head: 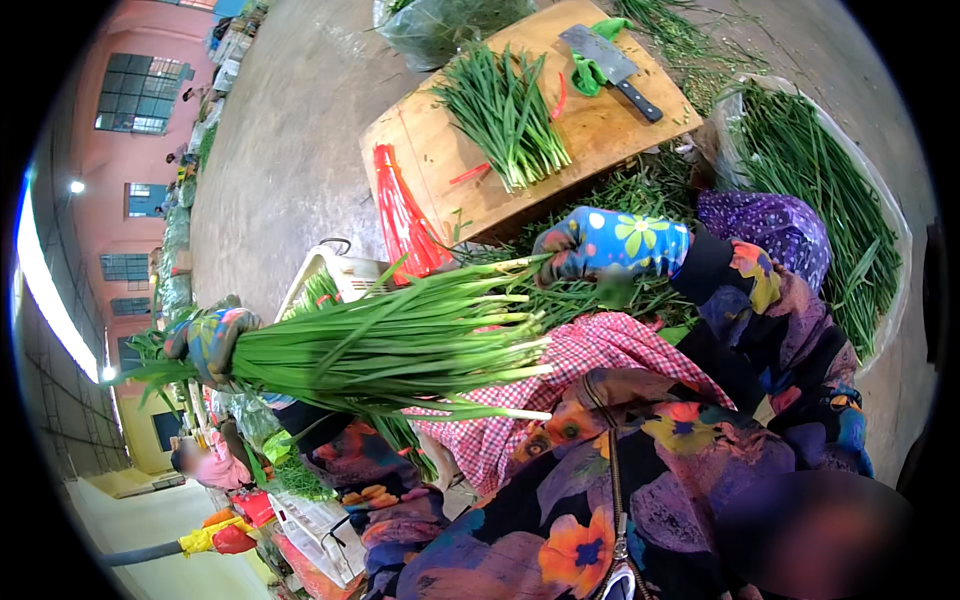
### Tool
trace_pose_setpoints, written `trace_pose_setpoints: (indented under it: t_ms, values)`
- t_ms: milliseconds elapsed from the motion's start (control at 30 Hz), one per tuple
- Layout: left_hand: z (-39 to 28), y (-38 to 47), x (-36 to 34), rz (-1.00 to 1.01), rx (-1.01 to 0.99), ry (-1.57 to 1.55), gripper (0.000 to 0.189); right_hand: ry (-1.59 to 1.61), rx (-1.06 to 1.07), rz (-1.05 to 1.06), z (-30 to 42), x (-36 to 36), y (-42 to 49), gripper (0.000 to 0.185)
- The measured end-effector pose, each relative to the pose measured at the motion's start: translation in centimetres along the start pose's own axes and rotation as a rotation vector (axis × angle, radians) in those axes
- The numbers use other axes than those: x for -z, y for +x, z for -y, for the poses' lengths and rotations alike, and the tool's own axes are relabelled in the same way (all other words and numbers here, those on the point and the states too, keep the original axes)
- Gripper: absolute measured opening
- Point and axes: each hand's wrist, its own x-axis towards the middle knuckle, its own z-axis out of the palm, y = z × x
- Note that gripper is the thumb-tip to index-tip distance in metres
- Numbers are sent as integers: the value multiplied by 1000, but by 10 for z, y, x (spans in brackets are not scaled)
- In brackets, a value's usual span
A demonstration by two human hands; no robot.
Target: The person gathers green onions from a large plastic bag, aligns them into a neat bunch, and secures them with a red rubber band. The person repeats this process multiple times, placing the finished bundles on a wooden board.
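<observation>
My left hand, in a soiled patterned glove, is closed around the leafy part of a large bunch of garlic chives, held sideways with the pale stalk ends to the right. At those ends my right hand, in a soiled glove with a blue flowered cuff, pinches a few stalks at the bunch's upper edge. Beyond, a smaller heap of chives lies on a wooden board. A cleaver rests there on a green cloth. Red plastic strips hang over the board's near left edge.
A lined container of loose greens stands at right. Leaf trimmings are heaped below the board. A white plastic basket holds tied bunches. A clear plastic bag stands behind the board. Another person sits at lower left.
</observation>
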Motion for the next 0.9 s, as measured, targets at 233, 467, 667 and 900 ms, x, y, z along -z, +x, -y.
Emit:
trace_pose_setpoints:
  t_ms: [233, 467, 667, 900]
  values:
    - [-8, -7, 21, -179, -7, 7, 21, -138, -315, -166, -15, 49, -52, 18]
    - [-11, -22, 35, -445, 216, -203, 22, -844, -286, -183, -39, 65, -75, 67]
    - [-50, -41, 100, -606, 403, 177, 15, -298, 52, -394, -44, 42, -40, 63]
    - [20, -36, 81, -973, 215, 72, 17, 470, 5, -207, -9, -6, -16, 64]
